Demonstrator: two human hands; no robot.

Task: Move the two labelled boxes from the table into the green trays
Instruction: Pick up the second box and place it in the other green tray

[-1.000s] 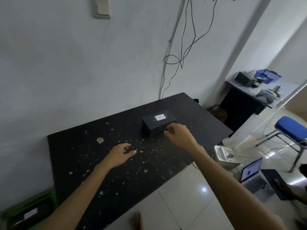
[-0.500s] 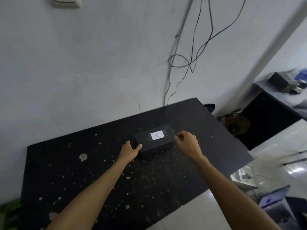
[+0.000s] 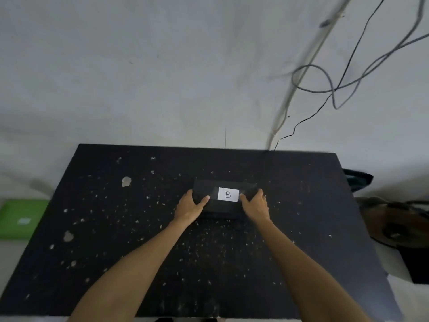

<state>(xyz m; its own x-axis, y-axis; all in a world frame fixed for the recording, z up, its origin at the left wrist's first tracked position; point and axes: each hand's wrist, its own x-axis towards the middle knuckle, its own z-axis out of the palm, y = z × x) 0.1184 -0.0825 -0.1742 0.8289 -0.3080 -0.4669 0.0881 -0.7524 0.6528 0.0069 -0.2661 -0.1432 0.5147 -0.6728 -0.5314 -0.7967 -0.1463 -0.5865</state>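
A black box (image 3: pixel 226 185) with a white label marked "B" sits near the middle of the black speckled table (image 3: pixel 116 228). My left hand (image 3: pixel 189 206) grips the box's left end, thumb on top. My right hand (image 3: pixel 255 204) grips its right end, thumb beside the label. The box rests on the table between both hands. A green tray (image 3: pixel 21 219) with a small white label lies on the floor past the table's left edge. Only one labelled box is in view.
A grey wall stands right behind the table, with cables (image 3: pixel 325 89) hanging at the upper right. Dark bags and clutter (image 3: pixel 399 219) lie on the floor beyond the table's right edge.
Both hands have closed in on the box: the left came from the table surface to its left end, the right to its right end. My view has turned to face the table squarely.
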